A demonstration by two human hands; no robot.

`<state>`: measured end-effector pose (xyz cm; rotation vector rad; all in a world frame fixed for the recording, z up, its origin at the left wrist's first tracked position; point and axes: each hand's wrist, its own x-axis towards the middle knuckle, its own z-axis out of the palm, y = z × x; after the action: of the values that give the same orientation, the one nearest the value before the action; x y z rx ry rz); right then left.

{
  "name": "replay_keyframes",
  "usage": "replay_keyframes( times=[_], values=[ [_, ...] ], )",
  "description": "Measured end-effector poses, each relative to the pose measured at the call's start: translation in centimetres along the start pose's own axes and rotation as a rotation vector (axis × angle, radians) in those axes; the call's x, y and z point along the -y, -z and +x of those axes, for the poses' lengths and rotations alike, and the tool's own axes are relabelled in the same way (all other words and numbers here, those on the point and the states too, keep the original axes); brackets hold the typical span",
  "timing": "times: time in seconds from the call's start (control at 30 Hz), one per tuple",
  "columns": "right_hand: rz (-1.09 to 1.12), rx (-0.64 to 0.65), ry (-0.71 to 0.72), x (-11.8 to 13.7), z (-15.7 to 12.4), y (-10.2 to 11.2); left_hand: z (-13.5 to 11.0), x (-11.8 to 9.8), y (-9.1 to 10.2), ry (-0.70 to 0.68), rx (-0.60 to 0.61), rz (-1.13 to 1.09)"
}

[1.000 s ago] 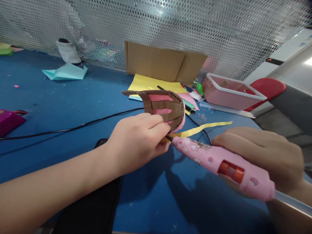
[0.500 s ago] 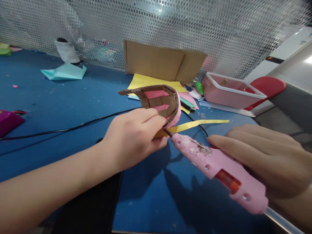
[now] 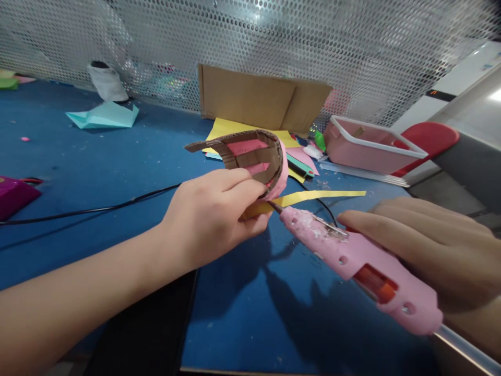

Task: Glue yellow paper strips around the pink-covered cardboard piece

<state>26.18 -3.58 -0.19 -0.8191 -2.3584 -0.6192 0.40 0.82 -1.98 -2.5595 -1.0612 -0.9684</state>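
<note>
My left hand pinches a curved cardboard piece, brown and ribbed inside with pink patches and covered in pink along its outer edge. A narrow yellow paper strip runs from under the left fingers out to the right. My right hand is wrapped round a pink hot glue gun, its fingers partly hidden behind the gun's body. The metal nozzle points at the strip, close to the left fingertips. From the gun's back end sticks a clear glue stick.
On the blue table are a light blue folded paper, yellow paper sheets and a black cable. A cardboard sheet leans on the perforated metal screen. A pink bin stands at the right beside white sticks.
My left hand and the cardboard piece have shifted slightly up and left. The glue gun has moved a little to the right, its nozzle still near the yellow strip.
</note>
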Motion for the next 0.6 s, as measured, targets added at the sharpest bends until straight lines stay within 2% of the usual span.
replay_keyframes(
  times=[0.13, 0.3, 0.37, 0.5, 0.6],
  values=[
    [-0.056, 0.042, -0.026, -0.1, 0.1, 0.0, 0.3, 0.2, 0.0, 0.071, -0.011, 0.006],
    [0.026, 0.020, -0.094, -1.0, 0.1, 0.2, 0.3, 0.6, 0.0, 0.102, -0.026, -0.010],
    [0.033, 0.050, -0.125, -1.7, -0.1, 0.8, 0.4, 0.7, 0.1, 0.119, -0.025, -0.027],
    [0.108, 0.328, -0.198, -3.2, -0.8, 2.1, 0.9, 1.1, 0.6, 0.201, -0.028, -0.120],
    [0.304, 0.575, -0.266, -3.8, -1.3, 2.1, 1.5, 1.5, 0.9, 0.313, -0.117, -0.168]
  ],
)
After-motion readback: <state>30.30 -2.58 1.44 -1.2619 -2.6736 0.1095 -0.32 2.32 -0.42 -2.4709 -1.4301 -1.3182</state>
